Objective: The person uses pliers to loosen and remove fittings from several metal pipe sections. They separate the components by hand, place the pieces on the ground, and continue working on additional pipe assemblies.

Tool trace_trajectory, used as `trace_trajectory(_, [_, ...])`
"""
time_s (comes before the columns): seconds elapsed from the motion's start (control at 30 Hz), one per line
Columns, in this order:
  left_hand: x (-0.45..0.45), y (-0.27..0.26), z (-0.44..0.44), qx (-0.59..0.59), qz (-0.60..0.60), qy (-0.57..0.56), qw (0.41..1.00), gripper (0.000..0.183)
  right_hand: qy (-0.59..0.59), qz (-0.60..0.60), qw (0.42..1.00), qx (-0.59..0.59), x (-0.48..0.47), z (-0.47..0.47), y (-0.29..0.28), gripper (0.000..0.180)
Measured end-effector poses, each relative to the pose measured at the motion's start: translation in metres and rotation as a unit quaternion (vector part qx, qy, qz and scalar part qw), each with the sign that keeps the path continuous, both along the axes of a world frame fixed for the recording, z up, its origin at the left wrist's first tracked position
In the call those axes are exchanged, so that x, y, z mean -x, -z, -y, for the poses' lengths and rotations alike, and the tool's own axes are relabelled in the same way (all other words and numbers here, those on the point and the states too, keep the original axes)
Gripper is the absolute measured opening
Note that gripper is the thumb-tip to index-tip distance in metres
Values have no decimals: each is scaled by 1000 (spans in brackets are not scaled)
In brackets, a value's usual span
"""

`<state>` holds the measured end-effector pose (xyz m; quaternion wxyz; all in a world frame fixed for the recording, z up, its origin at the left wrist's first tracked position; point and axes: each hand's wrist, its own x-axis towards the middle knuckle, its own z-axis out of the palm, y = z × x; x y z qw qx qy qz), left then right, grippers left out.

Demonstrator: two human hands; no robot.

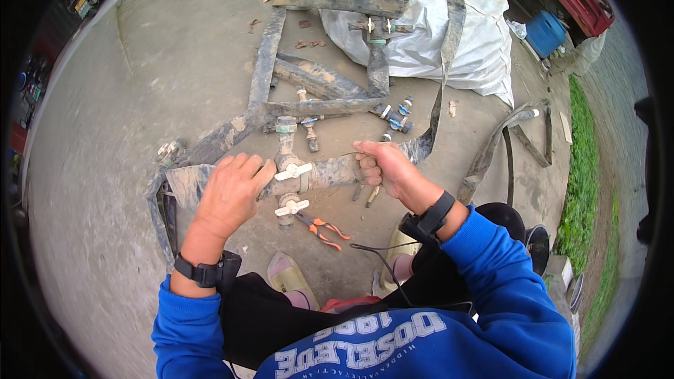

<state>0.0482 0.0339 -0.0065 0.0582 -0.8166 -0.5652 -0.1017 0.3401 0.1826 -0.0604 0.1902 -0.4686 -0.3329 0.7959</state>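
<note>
A muddy pipe cross fitting (284,187) with two white valve handles (294,171) lies before me, flat layflat hose running from both sides. My left hand (231,195) is wrapped over the fitting's left end, where the hose (184,183) joins; its fingertips are partly hidden. On the other side, my right hand (387,168) is closed in a fist at the right-hand hose (334,172). A thin dark wire (347,155) runs into its pinched thumb and fingers. Pliers with orange handles (321,229) rest on the concrete just below the lower valve.
More muddy hose (266,58) loops across the ground ahead, among blue-handled valves (396,116). Beyond stands a large white woven sack (474,26). A blue plastic container (545,34) is at the far right. My slippers (289,273) are close below the pliers.
</note>
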Motion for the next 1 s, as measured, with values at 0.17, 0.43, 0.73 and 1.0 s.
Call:
trace_trajectory(0.17, [-4, -3, -1, -28, -18, 16, 999, 35, 21, -1, 998, -51, -2, 7, 4, 27])
trace_trajectory(0.43, [-16, -12, 4, -88, -73, 45, 992, 33, -51, 345, 674, -651, 3, 5, 17, 28])
trace_trajectory(0.73, [-13, 7, 4, -25, -24, 0, 999, 47, 420, -51, 882, -207, -57, -67, -44, 24])
trace_trajectory(1.0, [-5, -5, 1, 84, -83, -108, 987, 68, 543, 128, 434, -707, -255, 13, -229, 15])
